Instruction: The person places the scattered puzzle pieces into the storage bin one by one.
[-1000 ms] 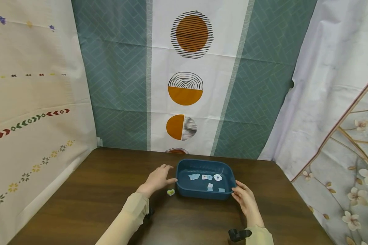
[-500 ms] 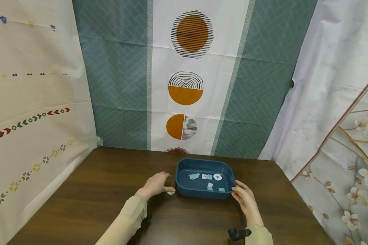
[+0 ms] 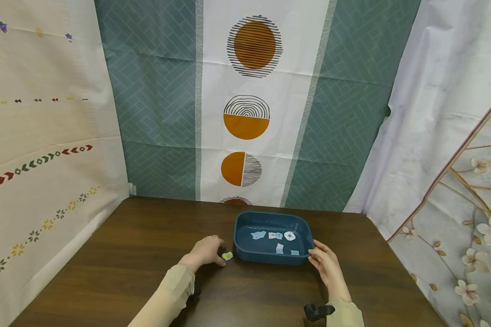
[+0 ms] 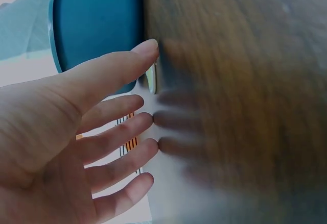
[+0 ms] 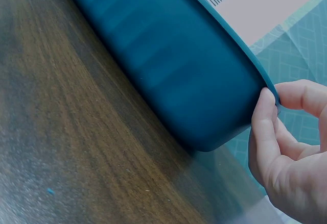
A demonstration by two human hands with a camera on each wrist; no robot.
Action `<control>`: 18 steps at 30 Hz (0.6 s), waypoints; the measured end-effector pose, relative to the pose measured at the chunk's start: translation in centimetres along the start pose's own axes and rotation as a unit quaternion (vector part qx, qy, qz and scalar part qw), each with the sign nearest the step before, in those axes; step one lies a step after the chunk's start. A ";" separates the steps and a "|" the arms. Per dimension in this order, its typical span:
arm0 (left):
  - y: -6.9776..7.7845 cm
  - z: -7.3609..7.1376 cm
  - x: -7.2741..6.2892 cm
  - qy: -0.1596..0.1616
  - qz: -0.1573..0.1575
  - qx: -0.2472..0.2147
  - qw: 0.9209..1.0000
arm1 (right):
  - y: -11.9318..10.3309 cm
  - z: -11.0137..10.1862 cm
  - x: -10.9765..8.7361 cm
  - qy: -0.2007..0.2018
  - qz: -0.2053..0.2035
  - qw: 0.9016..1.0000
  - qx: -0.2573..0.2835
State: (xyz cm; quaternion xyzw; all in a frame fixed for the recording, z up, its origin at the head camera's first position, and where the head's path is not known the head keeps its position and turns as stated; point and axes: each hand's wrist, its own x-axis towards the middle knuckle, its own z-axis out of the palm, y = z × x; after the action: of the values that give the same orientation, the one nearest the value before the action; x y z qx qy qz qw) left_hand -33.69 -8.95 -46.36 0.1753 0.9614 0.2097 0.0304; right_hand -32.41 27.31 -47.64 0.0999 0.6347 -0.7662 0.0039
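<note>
A dark blue plastic tub [image 3: 266, 257] stands on the wooden table, with several flat, light blue and white pieces [image 3: 276, 235] on its floor. My right hand [image 3: 326, 263] grips its right end. In the right wrist view, finger and thumb pinch the tub's rim [image 5: 244, 48]. Just left of the tub lies a small flat piece, yellow-green with a pale edge [image 3: 227, 256]. Beside it is my left hand [image 3: 203, 253], thumb tip right by the piece and nothing between the fingers. The left wrist view shows those fingers spread low over the table, with the piece [image 4: 152, 79] partly behind the thumb.
The brown wooden table [image 3: 147, 254] extends around the tub. Behind it hangs a green and white curtain [image 3: 159, 113] with orange circles. Patterned cloths hang at the left [image 3: 45, 136] and right [image 3: 442, 181].
My left hand has drawn back from the tub's left rim, down and slightly left, past the small piece, which shows fully again. My right hand keeps its grip and the tub stays nearly still.
</note>
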 end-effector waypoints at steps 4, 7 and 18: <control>0.0 0.1 -0.2 0.004 -0.007 -0.007 1.000 | 0.0 0.0 0.0 0.000 -0.001 1.000 0.000; -0.1 0.2 -0.3 0.011 -0.008 -0.014 1.000 | 0.1 -0.1 0.0 -0.002 -0.001 1.000 -0.003; -0.4 0.5 -0.4 0.039 -0.004 -0.018 0.999 | 0.0 0.0 0.0 -0.002 0.000 1.000 -0.003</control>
State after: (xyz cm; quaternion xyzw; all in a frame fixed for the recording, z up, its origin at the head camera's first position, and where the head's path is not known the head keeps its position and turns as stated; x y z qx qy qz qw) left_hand -33.39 -9.20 -47.02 0.1627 0.9586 0.2336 -0.0030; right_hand -32.37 27.32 -47.61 0.0986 0.6369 -0.7646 0.0054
